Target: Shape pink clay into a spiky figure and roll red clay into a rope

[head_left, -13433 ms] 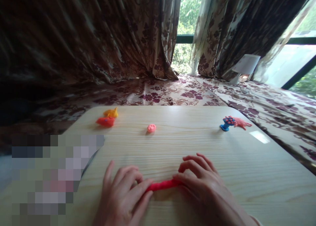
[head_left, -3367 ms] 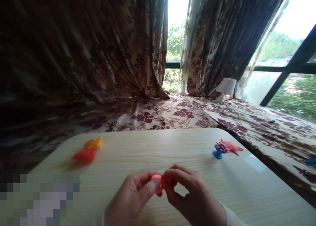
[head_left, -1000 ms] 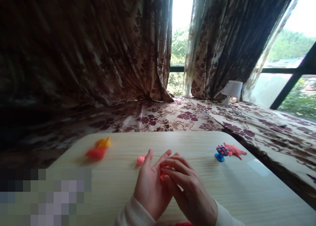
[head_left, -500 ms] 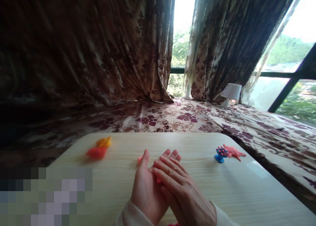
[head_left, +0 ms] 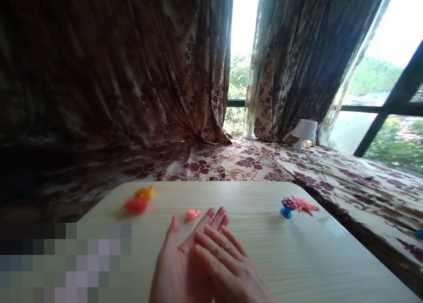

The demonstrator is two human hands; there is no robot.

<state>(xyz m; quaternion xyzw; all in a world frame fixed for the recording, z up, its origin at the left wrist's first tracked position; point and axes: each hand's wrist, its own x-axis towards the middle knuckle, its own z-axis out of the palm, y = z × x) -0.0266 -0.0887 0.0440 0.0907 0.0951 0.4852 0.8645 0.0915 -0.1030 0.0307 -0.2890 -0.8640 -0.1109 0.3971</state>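
Note:
My left hand [head_left: 176, 265] lies palm up over the pale wooden table [head_left: 297, 259], fingers stretched out. On top of it my right hand [head_left: 231, 270] rests flat, palm down, fingers straight and pointing up-left. Anything between the two palms is hidden. Just beyond my fingertips a small pink clay piece [head_left: 192, 214] sits on the table, untouched.
A red clay shape [head_left: 136, 205] and a yellow one [head_left: 144, 192] lie at the table's far left. A blue clay figure [head_left: 287, 206] and a pink one [head_left: 304, 203] stand at the far right. Behind are a flowered cloth, curtains, a small white lamp [head_left: 306, 131] and a window.
My hands have slid toward me and lower in view, the right palm moving back across the left. The red bit seen between them half a second ago no longer shows.

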